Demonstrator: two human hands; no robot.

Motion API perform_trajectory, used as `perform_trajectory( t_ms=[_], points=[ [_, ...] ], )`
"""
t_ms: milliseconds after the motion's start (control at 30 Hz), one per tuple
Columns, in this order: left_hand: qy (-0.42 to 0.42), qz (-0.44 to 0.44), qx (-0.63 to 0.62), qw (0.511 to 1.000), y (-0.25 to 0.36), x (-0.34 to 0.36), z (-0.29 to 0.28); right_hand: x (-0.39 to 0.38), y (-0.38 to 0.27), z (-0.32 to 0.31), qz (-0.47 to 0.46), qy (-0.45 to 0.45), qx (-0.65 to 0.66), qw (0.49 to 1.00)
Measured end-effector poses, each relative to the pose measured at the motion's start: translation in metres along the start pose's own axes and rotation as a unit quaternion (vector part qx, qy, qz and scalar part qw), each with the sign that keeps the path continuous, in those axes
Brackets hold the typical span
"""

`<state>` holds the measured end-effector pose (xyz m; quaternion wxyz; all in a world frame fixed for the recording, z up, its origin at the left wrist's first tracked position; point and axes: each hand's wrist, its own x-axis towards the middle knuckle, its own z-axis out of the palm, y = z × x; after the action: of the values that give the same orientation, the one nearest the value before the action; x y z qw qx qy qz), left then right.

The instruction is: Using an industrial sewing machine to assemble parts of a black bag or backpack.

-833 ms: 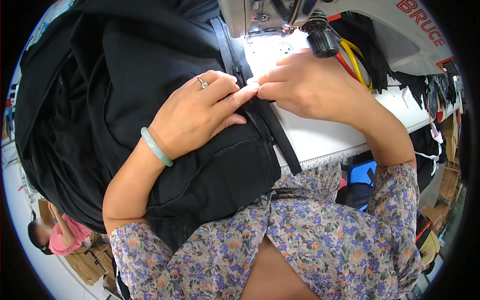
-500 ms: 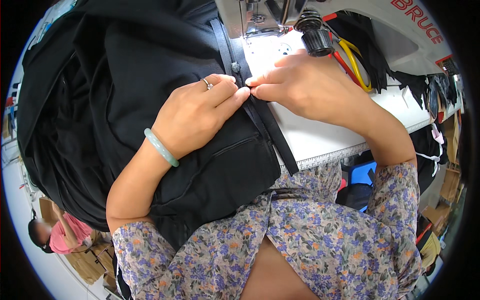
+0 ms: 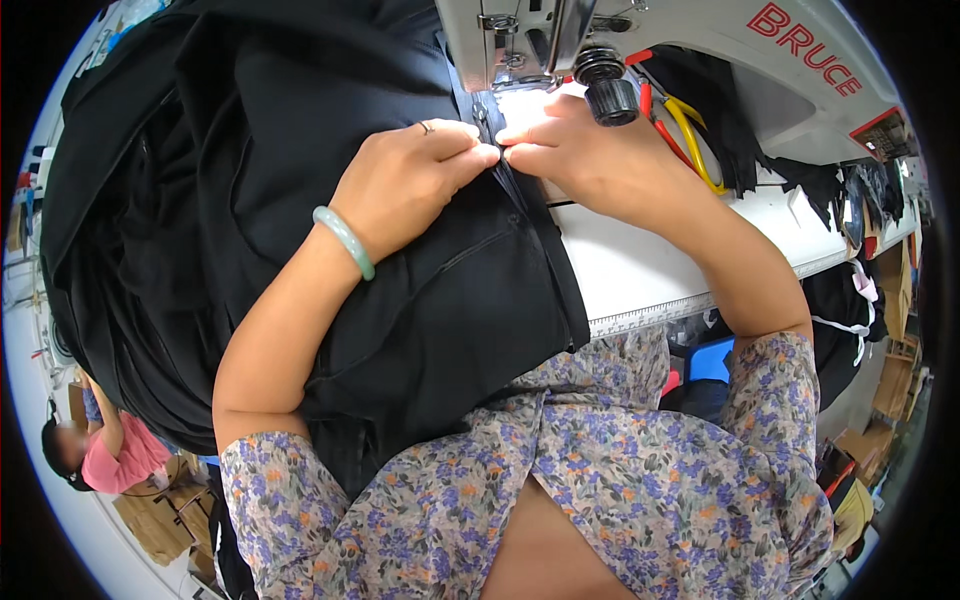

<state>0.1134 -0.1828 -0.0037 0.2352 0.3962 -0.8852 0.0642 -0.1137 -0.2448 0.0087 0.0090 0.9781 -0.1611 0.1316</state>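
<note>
L hand (image 3: 405,190) & R hand (image 3: 610,160) shifted nearer white metal sewing machine (image 3: 690,25); fingers (image 3: 485,153) pinch black fabric-tape zip (image 3: 481,113), prob. keeping edges aligned.

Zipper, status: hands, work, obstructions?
Left hand, right hand pinching at zipper. Zipper along black cloth, partly covered by hands. Sewing machine close beyond.

Sewing workshop. Sewing machine (image 3: 705,25) at the far edge of a white table (image 3: 620,275), measuring strip (image 3: 655,314) along the near edge, big heap of black cloth (image 3: 320,90) covering the left side. Yellow handle (image 3: 689,137) of some tool by the machine, black scraps (image 3: 815,185) toward the right edge. Cardboard boxes (image 3: 893,385) beyond that edge; another person (image 3: 125,462) in pink off past the left (too small to tell their job).
</note>
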Motion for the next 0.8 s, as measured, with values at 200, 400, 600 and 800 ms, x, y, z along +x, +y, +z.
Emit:
perform_trajectory(
  t_ms=[200,400,600,800],
  points=[
    [-0.021,0.006,0.019,1.000,-0.016,0.015,0.006,0.000,0.013,0.007,0.003,0.077,-0.051,0.996],
    [-0.020,0.014,0.016,1.000,-0.023,0.016,0.008,0.004,0.020,0.013,0.097,-0.009,-0.007,0.995],
    [-0.031,0.016,0.014,0.999,-0.023,0.017,0.005,0.008,0.019,0.011,0.162,-0.042,0.057,0.984],
    [-0.040,0.007,0.007,0.999,-0.021,0.018,0.003,0.010,0.018,0.005,0.162,0.014,0.162,0.973]
  ],
)
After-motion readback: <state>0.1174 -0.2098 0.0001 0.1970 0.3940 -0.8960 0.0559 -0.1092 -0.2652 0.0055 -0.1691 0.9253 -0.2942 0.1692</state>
